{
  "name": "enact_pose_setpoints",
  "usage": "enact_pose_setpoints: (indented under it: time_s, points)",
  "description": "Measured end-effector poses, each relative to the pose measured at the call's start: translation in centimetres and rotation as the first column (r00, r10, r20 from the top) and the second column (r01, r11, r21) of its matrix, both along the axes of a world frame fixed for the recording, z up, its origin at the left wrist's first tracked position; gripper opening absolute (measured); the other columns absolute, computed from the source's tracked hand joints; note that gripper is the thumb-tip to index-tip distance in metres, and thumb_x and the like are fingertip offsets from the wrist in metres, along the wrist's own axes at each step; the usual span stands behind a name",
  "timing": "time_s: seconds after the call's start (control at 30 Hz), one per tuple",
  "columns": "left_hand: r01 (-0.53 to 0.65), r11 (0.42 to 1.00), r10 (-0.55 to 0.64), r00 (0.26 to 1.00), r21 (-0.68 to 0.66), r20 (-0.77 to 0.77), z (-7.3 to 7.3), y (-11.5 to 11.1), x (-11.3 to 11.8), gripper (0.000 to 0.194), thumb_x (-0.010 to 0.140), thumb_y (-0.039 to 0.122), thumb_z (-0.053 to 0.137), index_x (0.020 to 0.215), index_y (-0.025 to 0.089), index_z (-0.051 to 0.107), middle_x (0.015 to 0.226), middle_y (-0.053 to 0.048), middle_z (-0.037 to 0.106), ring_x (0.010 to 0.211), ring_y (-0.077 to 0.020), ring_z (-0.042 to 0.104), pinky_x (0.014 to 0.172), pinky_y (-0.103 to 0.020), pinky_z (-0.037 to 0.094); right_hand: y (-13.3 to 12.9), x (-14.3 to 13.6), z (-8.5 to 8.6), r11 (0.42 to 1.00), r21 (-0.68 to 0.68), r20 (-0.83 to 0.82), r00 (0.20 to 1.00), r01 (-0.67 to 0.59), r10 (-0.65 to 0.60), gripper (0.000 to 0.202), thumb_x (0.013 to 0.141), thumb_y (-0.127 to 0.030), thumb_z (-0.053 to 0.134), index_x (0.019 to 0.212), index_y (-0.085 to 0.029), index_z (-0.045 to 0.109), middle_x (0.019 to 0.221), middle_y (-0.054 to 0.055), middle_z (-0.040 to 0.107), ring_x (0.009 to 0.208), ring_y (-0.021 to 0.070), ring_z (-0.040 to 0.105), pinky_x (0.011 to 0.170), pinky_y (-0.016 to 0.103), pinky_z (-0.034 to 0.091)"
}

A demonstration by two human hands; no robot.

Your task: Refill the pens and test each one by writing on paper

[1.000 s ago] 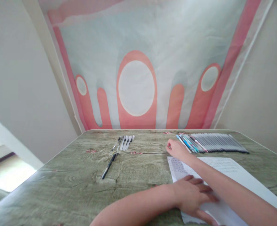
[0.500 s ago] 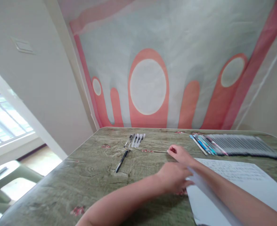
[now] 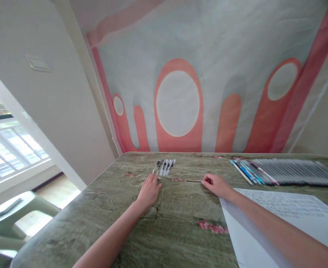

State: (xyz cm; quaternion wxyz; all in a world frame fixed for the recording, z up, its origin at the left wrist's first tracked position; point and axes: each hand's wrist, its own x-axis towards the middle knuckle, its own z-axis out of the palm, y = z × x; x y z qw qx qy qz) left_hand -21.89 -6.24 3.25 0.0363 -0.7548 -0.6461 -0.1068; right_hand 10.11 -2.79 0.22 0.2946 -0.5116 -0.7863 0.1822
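Observation:
My left hand [image 3: 149,190] lies palm down on the table with its fingers stretched forward. It covers the place where a black pen lay, and the pen is hidden now. Just beyond its fingertips several pens and white pen parts [image 3: 166,167] lie side by side. My right hand [image 3: 215,185] rests on the table with its fingers curled together. What it holds, if anything, I cannot make out. The right forearm crosses a sheet of paper [image 3: 300,223] with rows of handwriting in its upper part.
On the right of the wood-patterned table [image 3: 180,242] lie several blue, teal and pink pens [image 3: 247,172] beside a long row of clear, dark-tipped pens [image 3: 300,173]. A pale chair [image 3: 21,212] stands left of the table. The patterned wall [image 3: 177,100] rises behind.
My left hand has moved from the paper's left edge, leftward and forward, onto the black pen's spot. The paper's lifted edge has dropped. My right hand stays in nearly the same place.

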Motion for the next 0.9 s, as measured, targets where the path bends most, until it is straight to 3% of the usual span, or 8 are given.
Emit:
enact_pose_setpoints:
  time_s: [0.07, 0.2, 0.4, 0.6, 0.73, 0.9]
  points:
    - [-0.013, 1.000, 0.014, 1.000, -0.010, 0.022, -0.5, 0.0, -0.5, 0.045, 0.085, 0.032, 0.033, 0.127, 0.014, 0.034, 0.138, -0.012, 0.028, 0.127, -0.0221, 0.025, 0.102, -0.038, 0.024, 0.0, 0.0, 0.0, 1.000, 0.002, -0.001, 1.000, 0.004, -0.004, 0.021, 0.076, -0.035, 0.046, 0.069, -0.018, 0.057, 0.060, 0.000, 0.060, 0.053, 0.0119, 0.050, 0.053, 0.022, 0.033]
    - [0.045, 0.998, -0.042, 0.995, -0.035, 0.086, -0.8, 0.1, -0.8, 0.041, 0.086, 0.026, 0.030, 0.124, 0.012, 0.038, 0.133, -0.012, 0.036, 0.124, -0.0183, 0.031, 0.103, -0.034, 0.024, -0.1, 0.1, 0.0, 1.000, -0.010, -0.013, 1.000, -0.001, 0.000, 0.021, 0.076, -0.035, 0.046, 0.070, -0.018, 0.058, 0.061, 0.000, 0.060, 0.054, 0.0118, 0.050, 0.053, 0.022, 0.033]
    - [0.143, 0.989, -0.133, 0.977, -0.047, 0.168, -1.3, -0.9, 0.8, 0.040, 0.087, 0.021, 0.026, 0.121, 0.010, 0.042, 0.131, -0.012, 0.039, 0.124, -0.0163, 0.032, 0.104, -0.030, 0.025, -0.2, 0.0, 0.2, 1.000, -0.018, -0.027, 1.000, 0.001, -0.001, 0.022, 0.076, -0.035, 0.047, 0.069, -0.018, 0.058, 0.061, 0.000, 0.060, 0.054, 0.0118, 0.050, 0.052, 0.022, 0.032]
    - [0.270, 0.960, -0.252, 0.949, -0.077, 0.188, -1.4, -1.2, 5.8, 0.042, 0.086, 0.020, 0.026, 0.124, 0.009, 0.039, 0.133, -0.012, 0.036, 0.126, -0.0168, 0.029, 0.105, -0.030, 0.023, -0.2, 0.0, 0.4, 1.000, -0.004, -0.029, 1.000, 0.000, -0.001, 0.022, 0.076, -0.035, 0.047, 0.068, -0.018, 0.057, 0.061, 0.000, 0.060, 0.054, 0.0114, 0.050, 0.052, 0.022, 0.032]
    - [0.315, 0.944, -0.294, 0.938, -0.096, 0.185, -1.4, -0.1, 10.5, 0.041, 0.085, 0.018, 0.028, 0.123, 0.009, 0.041, 0.132, -0.014, 0.037, 0.126, -0.0195, 0.028, 0.106, -0.032, 0.020, -0.2, -0.1, 0.5, 1.000, -0.006, -0.019, 1.000, 0.008, -0.008, 0.021, 0.075, -0.034, 0.047, 0.068, -0.018, 0.057, 0.061, 0.000, 0.060, 0.054, 0.0114, 0.049, 0.052, 0.022, 0.032]
    - [0.323, 0.944, -0.303, 0.931, -0.069, 0.202, -2.4, 1.8, 15.1, 0.043, 0.080, 0.013, 0.034, 0.123, 0.006, 0.038, 0.131, -0.017, 0.036, 0.125, -0.0213, 0.028, 0.104, -0.033, 0.021, -0.1, -0.1, 0.1, 0.999, 0.031, -0.038, 0.999, 0.006, -0.005, 0.017, 0.077, -0.031, 0.046, 0.074, -0.018, 0.057, 0.063, 0.000, 0.059, 0.056, 0.0121, 0.050, 0.056, 0.023, 0.036]
